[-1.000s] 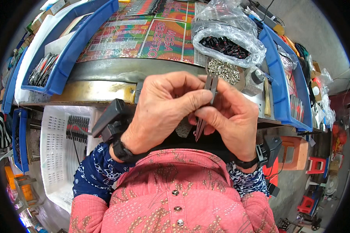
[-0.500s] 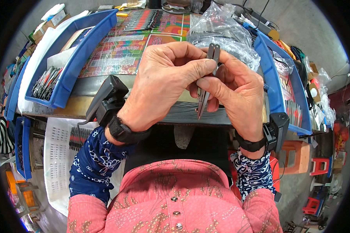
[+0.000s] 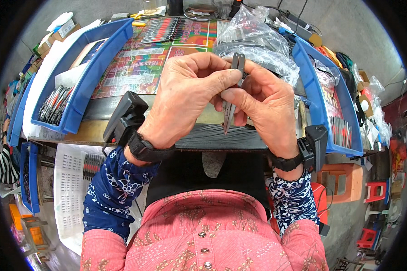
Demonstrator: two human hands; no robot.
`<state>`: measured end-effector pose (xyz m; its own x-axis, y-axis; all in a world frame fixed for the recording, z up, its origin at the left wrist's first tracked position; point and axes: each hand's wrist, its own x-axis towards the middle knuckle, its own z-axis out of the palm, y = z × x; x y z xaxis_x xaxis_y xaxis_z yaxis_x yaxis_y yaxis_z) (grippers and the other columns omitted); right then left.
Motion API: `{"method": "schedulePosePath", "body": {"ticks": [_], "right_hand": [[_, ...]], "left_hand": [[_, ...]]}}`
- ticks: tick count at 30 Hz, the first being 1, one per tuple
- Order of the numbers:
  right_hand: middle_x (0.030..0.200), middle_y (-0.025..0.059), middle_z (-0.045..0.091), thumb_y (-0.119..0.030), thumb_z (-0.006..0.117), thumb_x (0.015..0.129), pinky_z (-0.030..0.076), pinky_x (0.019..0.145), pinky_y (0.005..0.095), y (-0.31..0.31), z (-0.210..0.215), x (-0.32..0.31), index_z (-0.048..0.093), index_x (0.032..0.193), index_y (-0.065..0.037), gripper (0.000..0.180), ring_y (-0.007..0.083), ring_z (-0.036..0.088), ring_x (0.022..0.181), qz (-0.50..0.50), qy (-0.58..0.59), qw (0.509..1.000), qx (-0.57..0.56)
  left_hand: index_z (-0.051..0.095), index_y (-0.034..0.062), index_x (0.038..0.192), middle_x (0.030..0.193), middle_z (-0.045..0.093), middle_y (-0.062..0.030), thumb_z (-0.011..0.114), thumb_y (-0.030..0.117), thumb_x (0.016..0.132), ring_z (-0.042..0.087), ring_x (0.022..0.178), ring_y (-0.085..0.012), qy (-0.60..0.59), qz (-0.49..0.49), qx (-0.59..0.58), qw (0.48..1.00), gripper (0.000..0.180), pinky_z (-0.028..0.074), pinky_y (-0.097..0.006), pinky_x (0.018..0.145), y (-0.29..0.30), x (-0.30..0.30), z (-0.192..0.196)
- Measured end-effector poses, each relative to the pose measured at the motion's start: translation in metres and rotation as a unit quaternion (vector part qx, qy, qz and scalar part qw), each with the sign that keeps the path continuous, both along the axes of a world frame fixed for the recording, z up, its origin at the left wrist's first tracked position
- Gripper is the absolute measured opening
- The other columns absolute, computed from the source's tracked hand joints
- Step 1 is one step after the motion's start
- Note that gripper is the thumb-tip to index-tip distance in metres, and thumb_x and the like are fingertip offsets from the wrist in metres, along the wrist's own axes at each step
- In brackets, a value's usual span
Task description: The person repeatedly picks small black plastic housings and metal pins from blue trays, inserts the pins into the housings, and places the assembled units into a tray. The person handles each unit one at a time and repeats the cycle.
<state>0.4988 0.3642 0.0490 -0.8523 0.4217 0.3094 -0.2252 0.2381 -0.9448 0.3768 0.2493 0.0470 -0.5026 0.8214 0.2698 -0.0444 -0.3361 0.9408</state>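
Your left hand [image 3: 192, 88] and right hand [image 3: 269, 100] both pinch one slim metal tool [image 3: 229, 114], so neither is nearer. Its long axis runs away from you — paired rounded ends forward and slightly right, tapered end back toward your body — with your left thumb farther up it than your right. The tool appears over the dark bench edge [image 3: 217, 137]. Low on your left is a white basket [image 3: 69, 198]; a left blue tray [image 3: 83, 92] and a right blue tray [image 3: 316, 92] flank the bench. Beyond your hands lie a colourful printed sheet [image 3: 135, 74] and a clear plastic bag [image 3: 253, 36]; farther off, a row of red-and-black tools [image 3: 165, 29], then grey wall [image 3: 348, 36].
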Motion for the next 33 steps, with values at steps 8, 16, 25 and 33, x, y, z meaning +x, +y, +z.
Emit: {"method": "schedulePosePath", "body": {"ticks": [8, 16, 25, 33], "right_hand": [[0.073, -0.0011, 0.062, -0.013, 0.072, 0.089, 0.045, 0.048, 0.0180, 0.003, -0.014, 0.019, 0.061, 0.126, -0.001, 0.040, 0.0028, 0.054, 0.056, 0.012, -0.026, 1.000, -0.013], [0.083, 0.0026, 0.066, -0.004, 0.069, 0.090, 0.048, 0.055, 0.0181, 0.006, -0.018, 0.045, 0.067, 0.101, 0.001, 0.013, 0.0059, 0.059, 0.062, 0.129, -0.062, 0.983, -0.115], [0.082, 0.0079, 0.066, -0.001, 0.071, 0.087, 0.054, 0.054, 0.0231, 0.003, -0.035, 0.041, 0.064, 0.099, 0.005, 0.016, 0.0121, 0.064, 0.064, 0.022, 0.004, 0.993, -0.117], [0.084, 0.0035, 0.067, -0.001, 0.072, 0.087, 0.052, 0.056, 0.0195, 0.003, -0.041, 0.032, 0.064, 0.100, 0.002, 0.016, 0.0067, 0.063, 0.066, 0.017, 0.001, 0.994, -0.104]], "left_hand": [[0.066, -0.0015, 0.097, 0.083, 0.067, -0.0046, 0.068, 0.009, 0.091, 0.062, 0.067, -0.0092, -0.038, -0.031, -0.067, 0.997, 0.012, 0.051, -0.023, 0.055, -0.012, 0.007, -0.019], [0.067, -0.0010, 0.094, 0.079, 0.067, -0.0042, 0.071, 0.005, 0.087, 0.060, 0.065, -0.0078, -0.129, -0.221, -0.142, 0.956, 0.009, 0.049, -0.022, 0.060, -0.035, 0.014, -0.030], [0.064, -0.0024, 0.106, 0.088, 0.066, -0.0017, 0.073, 0.005, 0.088, 0.060, 0.073, -0.0055, 0.030, 0.011, -0.049, 0.998, 0.021, 0.051, -0.021, 0.064, -0.027, 0.051, -0.041], [0.065, -0.0003, 0.100, 0.085, 0.066, -0.0134, 0.072, -0.002, 0.079, 0.066, 0.071, -0.0237, 0.241, 0.140, -0.052, 0.959, 0.022, 0.052, -0.031, 0.063, -0.021, 0.047, -0.049]]}}
